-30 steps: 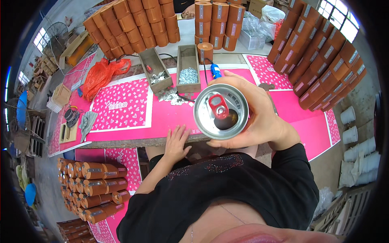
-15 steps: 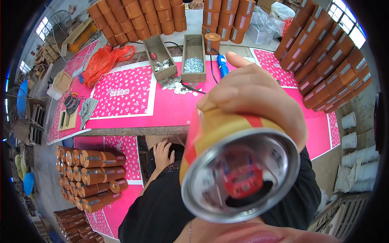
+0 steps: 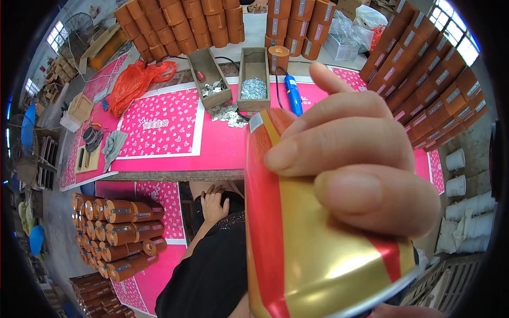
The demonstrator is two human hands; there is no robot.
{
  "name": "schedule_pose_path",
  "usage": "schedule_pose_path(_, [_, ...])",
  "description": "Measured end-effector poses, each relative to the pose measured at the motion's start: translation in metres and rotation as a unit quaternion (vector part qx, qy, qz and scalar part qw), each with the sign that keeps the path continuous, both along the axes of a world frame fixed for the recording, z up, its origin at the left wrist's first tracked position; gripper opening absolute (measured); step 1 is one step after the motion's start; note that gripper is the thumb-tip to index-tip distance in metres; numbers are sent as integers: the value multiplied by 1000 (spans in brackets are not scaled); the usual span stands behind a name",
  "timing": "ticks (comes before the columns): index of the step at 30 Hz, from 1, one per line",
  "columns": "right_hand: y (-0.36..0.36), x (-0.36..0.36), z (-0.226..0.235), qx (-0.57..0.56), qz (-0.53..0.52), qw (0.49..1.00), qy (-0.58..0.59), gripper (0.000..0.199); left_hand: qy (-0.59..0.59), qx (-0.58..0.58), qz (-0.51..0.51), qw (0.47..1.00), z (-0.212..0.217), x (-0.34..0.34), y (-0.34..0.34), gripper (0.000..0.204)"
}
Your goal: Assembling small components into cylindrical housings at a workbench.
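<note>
One gold-and-red can (image 3: 328, 249), tilted, clasped by right fingers (image 3: 344, 140); left fingers (image 3: 211, 197) relaxed on lap (image 3: 235, 201).

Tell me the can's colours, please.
The can is mainly gold and red, best seen in the head view.

A row of pale characters (image 3: 155, 125) stands in the middle of the white-patterned pink sheet (image 3: 177, 139) on the left of the worktop (image 3: 212, 161), and a small, partly covered bit of lettering (image 3: 305, 100) shows on the pink surface just right of the blue tool (image 3: 293, 95). On the red and gold can (image 3: 323, 254) in the right hand (image 3: 355, 153), a small pale rectangular patch (image 3: 256, 122) sits toward the far left edge, its details too small to read.
</note>
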State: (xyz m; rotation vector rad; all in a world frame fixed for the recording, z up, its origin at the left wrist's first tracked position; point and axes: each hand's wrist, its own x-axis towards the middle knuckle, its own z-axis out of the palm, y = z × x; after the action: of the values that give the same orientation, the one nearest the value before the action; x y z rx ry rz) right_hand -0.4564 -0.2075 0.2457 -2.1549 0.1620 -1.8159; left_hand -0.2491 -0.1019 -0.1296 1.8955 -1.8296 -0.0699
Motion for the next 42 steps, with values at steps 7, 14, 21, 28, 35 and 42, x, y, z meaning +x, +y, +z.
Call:
schedule_pose_path(7, [-1,-4,2,-10,-1,1000,11,24,21,12,7,1000,18,-6,-4,31])
schedule_pose_path(14, [-7,-3,2,-23,0,1000,10,24,15,3,13,1000,13,-6,-5,31])
schedule_pose_path(21, [-15,0,6,-50,12,999,7,24,10,-17,12,1000,13,-7,-4,31])
schedule_pose_path(28, [-20,2,22,-96,30,995,3,25,6,-26,15,1000,15,-6,0,31])
schedule_pose_path(35, [-22,3,34,-126,44,991,0,25,34,-5,23,999,24,-11,0,28])
schedule_pose_path(42, [-24,3,36,-132,61,989,0,25,31,-3,18,999,22,-9,-2,29])
